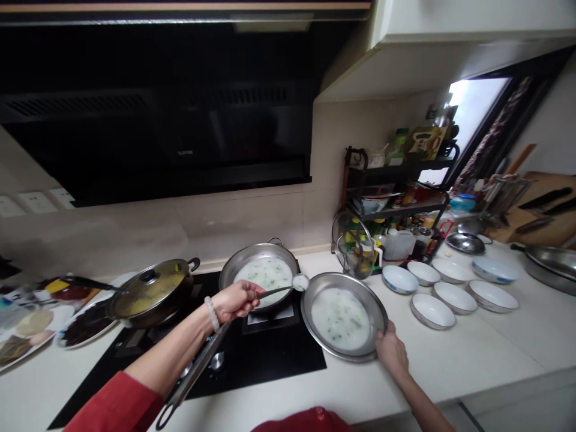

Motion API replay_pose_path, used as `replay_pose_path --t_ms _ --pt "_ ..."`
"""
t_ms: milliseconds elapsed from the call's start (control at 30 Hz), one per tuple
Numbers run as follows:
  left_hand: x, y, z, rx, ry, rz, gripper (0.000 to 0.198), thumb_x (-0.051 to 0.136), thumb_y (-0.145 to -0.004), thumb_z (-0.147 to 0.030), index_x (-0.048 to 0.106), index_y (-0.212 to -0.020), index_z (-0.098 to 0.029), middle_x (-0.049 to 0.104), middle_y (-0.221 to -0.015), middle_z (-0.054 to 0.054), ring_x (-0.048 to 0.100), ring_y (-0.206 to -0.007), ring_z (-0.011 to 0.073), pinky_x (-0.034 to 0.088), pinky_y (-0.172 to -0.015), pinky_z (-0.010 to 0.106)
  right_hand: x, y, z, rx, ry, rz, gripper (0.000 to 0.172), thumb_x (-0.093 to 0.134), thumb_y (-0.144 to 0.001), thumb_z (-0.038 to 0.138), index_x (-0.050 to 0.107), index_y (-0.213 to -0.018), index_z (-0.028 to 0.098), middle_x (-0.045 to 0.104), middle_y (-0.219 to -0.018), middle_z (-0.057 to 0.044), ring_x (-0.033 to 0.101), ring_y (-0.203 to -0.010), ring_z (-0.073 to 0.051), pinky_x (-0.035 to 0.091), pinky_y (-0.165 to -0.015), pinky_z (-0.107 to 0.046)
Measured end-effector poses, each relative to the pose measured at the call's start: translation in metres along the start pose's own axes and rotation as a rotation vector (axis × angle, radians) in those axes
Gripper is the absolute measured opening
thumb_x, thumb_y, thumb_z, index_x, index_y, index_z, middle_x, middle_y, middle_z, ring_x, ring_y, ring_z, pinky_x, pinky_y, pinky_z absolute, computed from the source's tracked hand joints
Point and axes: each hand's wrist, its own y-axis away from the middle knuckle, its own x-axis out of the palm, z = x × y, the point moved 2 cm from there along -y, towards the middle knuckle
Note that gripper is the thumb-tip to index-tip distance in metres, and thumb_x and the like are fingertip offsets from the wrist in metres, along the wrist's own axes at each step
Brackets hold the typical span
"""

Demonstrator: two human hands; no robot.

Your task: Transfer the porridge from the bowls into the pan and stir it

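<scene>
My left hand (pixel 236 300) is closed round the handle of a ladle (pixel 300 282), whose bowl holds white soup and hangs between a steel pan (pixel 263 273) on the stove and a wide steel basin (pixel 315 291) on the counter. Both the pan and the basin hold white soup with green flecks. The basin's near right rim is gripped by my right hand (pixel 391 351). The pan's long handle (pixel 193 375) runs toward me under my left forearm.
A glass-lidded pot (pixel 150 294) sits on the left of the black cooktop (pixel 270 354). Plates of ingredients (pixel 36 327) lie far left. Several empty white bowls (pixel 443 294) stand to the right, behind them a spice rack (pixel 396 198), a propped glass lid (pixel 353 246) and a wok (pixel 549 264).
</scene>
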Motion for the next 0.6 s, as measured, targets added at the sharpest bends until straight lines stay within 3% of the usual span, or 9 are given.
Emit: replay_pose_path --t_ms 167,267,400,500,600 --pt "0.045 -0.024 0.015 0.030 -0.076 0.087 0.022 0.062 -0.074 -0.029 0.050 -0.087 -0.016 0.049 -0.055 -0.007 0.026 -0.035 0.0009 0.010 -0.038 0.017 -0.002 0.001 0.001 0.011 -0.032 0.005 0.053 0.022 -0.092 0.030 0.028 -0.139 0.007 0.068 -0.100 -0.021 0.066 -0.093 -0.029 0.048 -0.078 -0.040" --pt "0.072 -0.040 0.031 0.077 -0.214 0.058 0.018 0.057 -0.078 -0.032 0.051 -0.086 -0.017 0.046 -0.054 -0.008 0.029 -0.036 0.0029 0.016 -0.040 0.018 -0.001 0.001 0.001 0.015 -0.046 0.012 0.053 0.021 -0.092 0.031 0.028 -0.138 0.007 0.068 -0.099 -0.021 0.066 -0.092 -0.030 0.048 -0.077 -0.039" --pt "0.100 -0.052 0.049 0.384 -0.736 -0.035 0.011 0.047 -0.079 -0.017 0.058 -0.079 -0.017 0.051 -0.056 0.000 0.045 -0.048 0.0104 0.033 -0.050 0.024 0.002 0.000 -0.001 0.012 -0.059 0.001 0.053 0.021 -0.092 0.031 0.029 -0.138 0.008 0.068 -0.099 -0.021 0.066 -0.092 -0.030 0.048 -0.077 -0.039" --pt "0.112 -0.053 0.064 0.580 -1.076 -0.016 0.027 0.049 -0.071 -0.008 0.061 -0.093 -0.016 0.059 -0.068 0.008 0.057 -0.064 0.0184 0.041 -0.060 0.028 0.004 -0.001 -0.003 0.001 -0.068 -0.009 0.052 0.021 -0.092 0.031 0.029 -0.139 0.009 0.068 -0.099 -0.021 0.067 -0.092 -0.030 0.048 -0.077 -0.039" --pt "0.113 -0.051 0.075 0.630 -1.230 0.003 0.046 0.046 -0.072 -0.007 0.053 -0.117 -0.014 0.062 -0.092 0.015 0.061 -0.073 0.0214 0.045 -0.066 0.032 0.006 -0.002 -0.004 0.006 -0.077 -0.013 0.053 0.021 -0.092 0.031 0.028 -0.139 0.008 0.068 -0.098 -0.021 0.067 -0.091 -0.030 0.048 -0.076 -0.039"
